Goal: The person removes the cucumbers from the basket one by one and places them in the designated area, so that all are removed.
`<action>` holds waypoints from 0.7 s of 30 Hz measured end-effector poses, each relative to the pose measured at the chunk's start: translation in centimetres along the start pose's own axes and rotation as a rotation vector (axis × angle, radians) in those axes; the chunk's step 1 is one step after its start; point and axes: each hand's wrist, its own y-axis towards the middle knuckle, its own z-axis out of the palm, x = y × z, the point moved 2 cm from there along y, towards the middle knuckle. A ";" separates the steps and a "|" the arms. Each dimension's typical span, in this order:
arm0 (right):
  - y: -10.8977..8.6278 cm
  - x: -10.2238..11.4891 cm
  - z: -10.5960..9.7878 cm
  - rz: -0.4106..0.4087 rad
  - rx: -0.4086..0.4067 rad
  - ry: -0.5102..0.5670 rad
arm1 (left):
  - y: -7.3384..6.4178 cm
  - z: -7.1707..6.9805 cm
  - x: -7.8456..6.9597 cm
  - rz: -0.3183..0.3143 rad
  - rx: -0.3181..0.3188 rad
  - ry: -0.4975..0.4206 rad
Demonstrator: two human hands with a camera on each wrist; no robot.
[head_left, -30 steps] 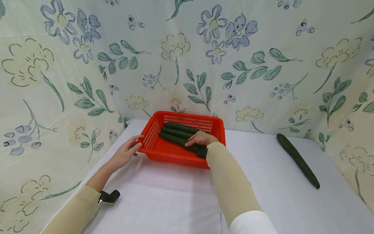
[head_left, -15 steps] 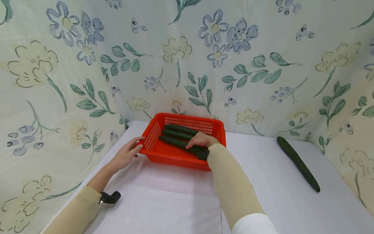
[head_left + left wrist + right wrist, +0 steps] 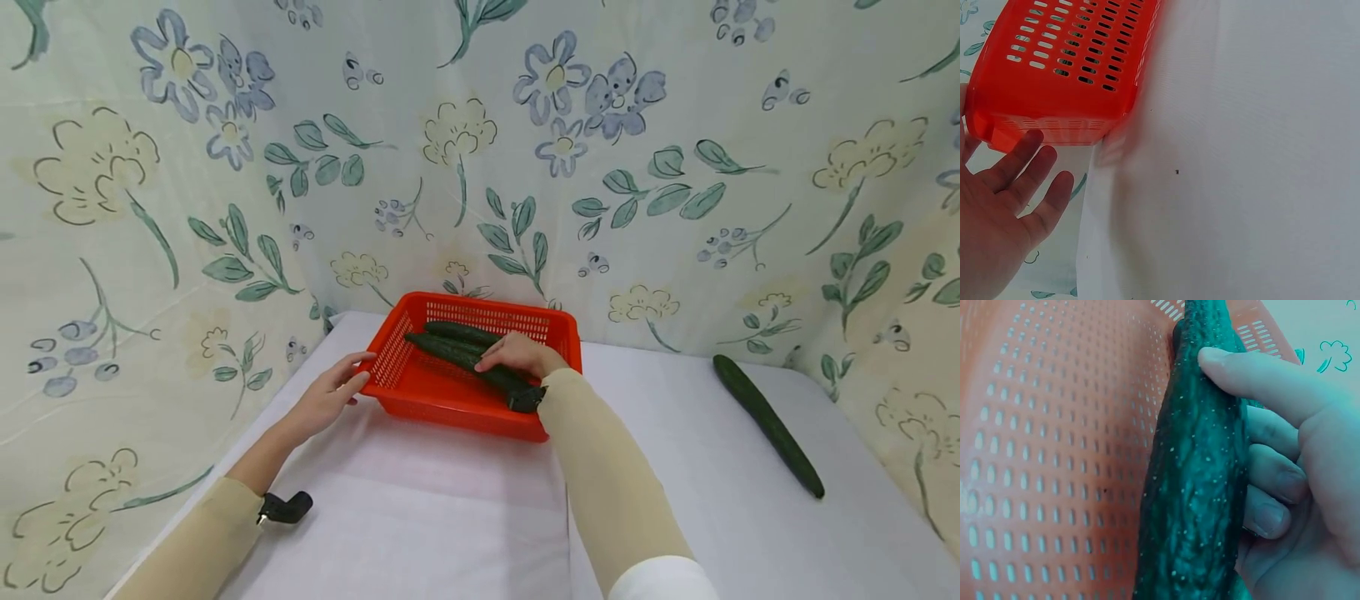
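In the head view my right hand (image 3: 521,354) holds a dark green cucumber (image 3: 442,350) over the red plastic basket (image 3: 442,421). The right wrist view shows the thumb along the bumpy cucumber (image 3: 1191,481) and the other fingers curled round its far side. Behind it in the basket lie two more cucumbers, the rear one (image 3: 465,331) showing best and the other mostly covered. My left hand (image 3: 330,392) holds the basket's left rim near the front corner with thumb and forefinger. In the left wrist view its other fingers (image 3: 1054,200) spread loosely below the basket's perforated wall (image 3: 1054,81).
One more cucumber (image 3: 768,425) lies at a slant on the white-covered table (image 3: 435,517), well to the right of the basket. A flower-printed cloth (image 3: 450,167) hangs close behind the basket and along both sides.
The front cucumber has risen in my right hand and now overlaps the one behind it. My left hand stays at the basket rim. The head view has tilted slightly.
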 end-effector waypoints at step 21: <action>-1.4 2.2 -3.7 -0.070 -0.105 0.067 | -0.1 0.1 0.0 -0.008 -0.013 0.010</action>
